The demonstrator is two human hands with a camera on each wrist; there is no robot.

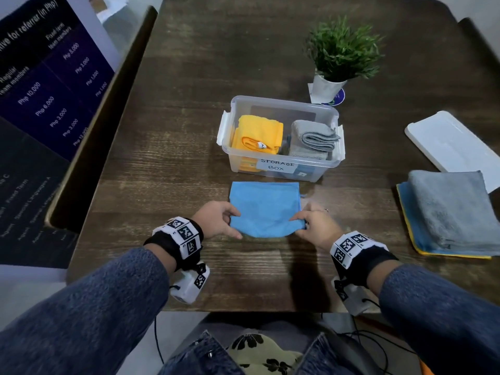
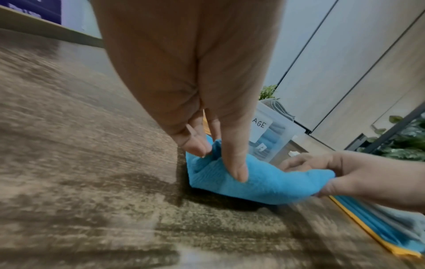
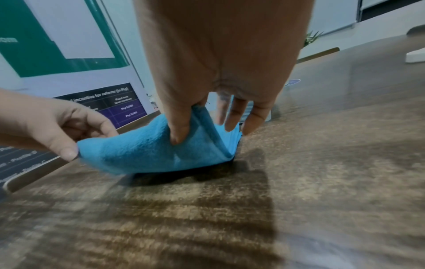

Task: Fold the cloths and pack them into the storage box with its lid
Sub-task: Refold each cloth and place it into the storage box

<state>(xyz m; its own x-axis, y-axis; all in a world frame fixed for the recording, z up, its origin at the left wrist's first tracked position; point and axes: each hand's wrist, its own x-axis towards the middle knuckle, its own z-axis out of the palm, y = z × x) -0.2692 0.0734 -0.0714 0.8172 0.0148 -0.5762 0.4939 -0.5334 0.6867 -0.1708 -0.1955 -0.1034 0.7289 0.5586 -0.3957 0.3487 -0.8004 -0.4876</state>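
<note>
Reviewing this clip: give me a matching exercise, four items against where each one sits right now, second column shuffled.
Items:
1. small blue microfibre cloth
2. folded yellow cloth
3. flat white plastic lid
4. stack of grey, blue and yellow cloths

Places:
A. lying alone on the table, far right, beyond the stack
B. inside the clear plastic storage box, left side
C. near right edge of the table, unfolded pile
D. in front of the box, pinched by left hand and right hand

Pairs: 1-D, 2-B, 3-A, 4-C

Blue cloth (image 1: 265, 207); yellow cloth (image 1: 258, 133) and grey cloth (image 1: 311, 138) in box.
</note>
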